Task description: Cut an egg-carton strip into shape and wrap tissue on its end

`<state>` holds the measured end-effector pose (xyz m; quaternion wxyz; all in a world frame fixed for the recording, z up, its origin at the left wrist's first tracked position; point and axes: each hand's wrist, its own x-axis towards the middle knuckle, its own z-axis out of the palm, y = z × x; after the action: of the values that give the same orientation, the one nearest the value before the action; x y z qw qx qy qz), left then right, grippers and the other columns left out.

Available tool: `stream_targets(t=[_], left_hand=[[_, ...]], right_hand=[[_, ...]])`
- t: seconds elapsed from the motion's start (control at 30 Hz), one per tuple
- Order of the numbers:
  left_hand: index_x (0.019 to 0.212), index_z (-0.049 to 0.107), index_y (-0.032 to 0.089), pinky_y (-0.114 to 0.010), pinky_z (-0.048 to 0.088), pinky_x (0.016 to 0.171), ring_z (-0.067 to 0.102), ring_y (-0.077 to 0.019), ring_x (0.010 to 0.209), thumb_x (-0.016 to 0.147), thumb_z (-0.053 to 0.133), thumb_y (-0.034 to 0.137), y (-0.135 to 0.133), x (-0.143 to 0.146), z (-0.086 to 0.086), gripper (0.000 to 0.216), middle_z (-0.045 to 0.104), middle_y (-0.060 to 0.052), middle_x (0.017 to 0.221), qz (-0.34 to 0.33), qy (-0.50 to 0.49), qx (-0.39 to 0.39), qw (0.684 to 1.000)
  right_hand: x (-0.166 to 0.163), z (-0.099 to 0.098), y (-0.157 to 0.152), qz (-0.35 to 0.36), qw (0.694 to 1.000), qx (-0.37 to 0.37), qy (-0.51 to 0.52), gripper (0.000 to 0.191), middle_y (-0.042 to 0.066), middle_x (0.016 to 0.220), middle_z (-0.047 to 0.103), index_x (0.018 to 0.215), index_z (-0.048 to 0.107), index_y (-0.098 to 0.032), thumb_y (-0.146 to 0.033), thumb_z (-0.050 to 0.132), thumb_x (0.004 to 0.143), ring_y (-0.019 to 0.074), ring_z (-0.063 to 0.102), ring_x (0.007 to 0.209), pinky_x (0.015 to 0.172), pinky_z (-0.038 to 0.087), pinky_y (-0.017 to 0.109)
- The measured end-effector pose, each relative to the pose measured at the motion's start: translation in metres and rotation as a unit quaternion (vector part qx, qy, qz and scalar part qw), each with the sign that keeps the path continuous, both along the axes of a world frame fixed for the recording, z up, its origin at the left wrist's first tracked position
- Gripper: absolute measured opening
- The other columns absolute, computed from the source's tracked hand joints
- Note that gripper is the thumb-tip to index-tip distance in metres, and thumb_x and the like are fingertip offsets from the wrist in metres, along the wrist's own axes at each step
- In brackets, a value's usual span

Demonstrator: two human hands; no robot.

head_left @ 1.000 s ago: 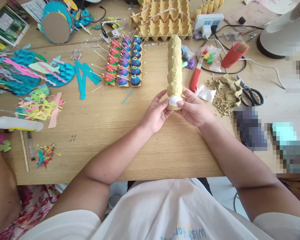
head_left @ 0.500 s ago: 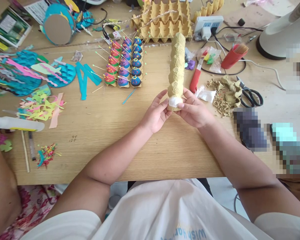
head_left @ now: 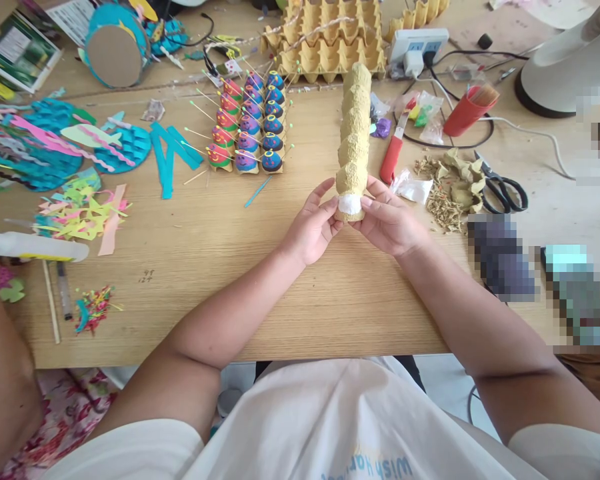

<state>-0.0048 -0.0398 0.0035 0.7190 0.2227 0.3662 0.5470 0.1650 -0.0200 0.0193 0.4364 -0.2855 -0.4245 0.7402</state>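
A strip of egg carton (head_left: pixel 355 127), tan and bumpy, points away from me above the table. White clay (head_left: pixel 350 204) covers the bump at its near end. My left hand (head_left: pixel 311 225) grips the near end from the left, thumb beside the white patch. From the right, my right hand (head_left: pixel 391 221) holds the same end, its thumb at the edge of the clay. Both hands are closed on the strip, and some fingertips are hidden beneath it. Left of the strip stand three painted egg carton caterpillars (head_left: pixel 249 123), red, purple and blue, with stick feelers.
A red utility knife (head_left: pixel 393 157), clay bags (head_left: pixel 425 110), carton scraps (head_left: pixel 457 183) and black scissors (head_left: pixel 503 190) lie to the right. Egg trays (head_left: pixel 330 40) and a power strip (head_left: pixel 420 41) are behind. Paper strips (head_left: pixel 85 213) and a glue bottle (head_left: pixel 35 247) lie left, near another person's arm (head_left: pixel 3 347).
My right thumb has shifted slightly right, off the white clay to its edge, so more of the patch shows. My left hand keeps its hold, and the strip is nearly still.
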Motion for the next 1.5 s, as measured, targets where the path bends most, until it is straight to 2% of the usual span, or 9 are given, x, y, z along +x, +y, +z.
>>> stream_targets(t=[0.27, 0.5, 0.63, 0.73, 0.9, 1.07, 1.3, 1.5], left_hand=[[0.133, 0.070, 0.038, -0.022, 0.052, 0.074, 0.072, -0.0111, 0.088, 0.092, 0.087, 0.032, 0.0009, -0.0017, 0.0021, 0.045, 0.079, 0.006, 0.100, 0.000, -0.002, -0.014, 1.000], [0.132, 0.071, 0.038, -0.020, 0.053, 0.070, 0.072, -0.0097, 0.083, 0.093, 0.085, 0.032, 0.0012, -0.0008, -0.0002, 0.042, 0.079, 0.006, 0.098, 0.005, -0.004, -0.005, 1.000], [0.138, 0.069, 0.040, -0.022, 0.055, 0.073, 0.075, -0.0123, 0.090, 0.092, 0.086, 0.035, 0.0001, 0.0000, 0.0000, 0.050, 0.081, 0.005, 0.102, 0.000, 0.011, -0.005, 1.000], [0.143, 0.066, 0.041, -0.024, 0.056, 0.077, 0.075, -0.0141, 0.094, 0.089, 0.089, 0.036, -0.0007, -0.0001, 0.0011, 0.059, 0.080, 0.005, 0.099, 0.000, 0.018, -0.003, 1.000], [0.144, 0.065, 0.038, -0.022, 0.055, 0.079, 0.074, -0.0112, 0.087, 0.083, 0.095, 0.036, -0.0028, 0.0004, 0.0008, 0.068, 0.081, 0.007, 0.092, -0.005, 0.013, 0.033, 0.999], [0.148, 0.063, 0.036, -0.021, 0.052, 0.075, 0.073, -0.0101, 0.082, 0.079, 0.098, 0.037, -0.0053, 0.0021, 0.0004, 0.077, 0.082, 0.008, 0.088, -0.012, 0.006, 0.062, 0.998], [0.152, 0.060, 0.037, -0.022, 0.050, 0.074, 0.073, -0.0111, 0.082, 0.083, 0.095, 0.034, -0.0063, 0.0025, 0.0041, 0.077, 0.081, 0.009, 0.083, -0.003, 0.040, 0.049, 0.998], [0.154, 0.059, 0.037, -0.022, 0.050, 0.073, 0.072, -0.0107, 0.079, 0.084, 0.094, 0.034, -0.0065, 0.0037, 0.0051, 0.078, 0.080, 0.009, 0.082, 0.001, 0.044, 0.045, 0.998]], right_hand=[[0.0022, 0.0005, 0.0013, 0.018, 1.000, 0.012, -0.003, 0.050, 0.001, 0.116, 0.078, 0.128, 0.064, -0.035, -0.047, 0.087, 0.086, 0.0229, 0.073, 0.116, 0.094, 0.066, 0.042], [0.0013, -0.0008, 0.0016, 0.015, 1.000, 0.008, 0.000, 0.053, -0.001, 0.109, 0.077, 0.128, 0.065, -0.035, -0.041, 0.091, 0.082, 0.0202, 0.073, 0.104, 0.093, 0.065, 0.039], [0.0027, 0.0005, 0.0018, 0.024, 1.000, 0.002, 0.003, 0.051, -0.001, 0.112, 0.077, 0.126, 0.065, -0.036, -0.041, 0.089, 0.082, 0.0206, 0.072, 0.108, 0.093, 0.064, 0.039], [0.0034, 0.0017, 0.0012, 0.028, 0.999, -0.012, 0.007, 0.047, -0.001, 0.115, 0.077, 0.123, 0.065, -0.035, -0.047, 0.088, 0.083, 0.0222, 0.072, 0.112, 0.093, 0.065, 0.040], [0.0035, -0.0001, 0.0014, 0.020, 0.999, -0.033, 0.024, 0.041, -0.003, 0.109, 0.077, 0.115, 0.065, -0.033, -0.043, 0.089, 0.083, 0.0175, 0.072, 0.101, 0.089, 0.064, 0.035], [0.0034, -0.0009, 0.0030, 0.015, 0.999, -0.039, 0.032, 0.038, -0.003, 0.104, 0.077, 0.114, 0.065, -0.032, -0.038, 0.087, 0.084, 0.0169, 0.072, 0.093, 0.083, 0.064, 0.033], [0.0032, 0.0031, 0.0014, 0.028, 0.998, -0.040, 0.029, 0.036, -0.002, 0.104, 0.077, 0.113, 0.064, -0.032, -0.045, 0.085, 0.086, 0.0193, 0.072, 0.096, 0.082, 0.064, 0.034], [0.0023, 0.0005, 0.0020, 0.026, 0.999, -0.025, 0.024, 0.039, -0.003, 0.104, 0.077, 0.113, 0.066, -0.032, -0.041, 0.090, 0.083, 0.0174, 0.072, 0.095, 0.086, 0.063, 0.035]])
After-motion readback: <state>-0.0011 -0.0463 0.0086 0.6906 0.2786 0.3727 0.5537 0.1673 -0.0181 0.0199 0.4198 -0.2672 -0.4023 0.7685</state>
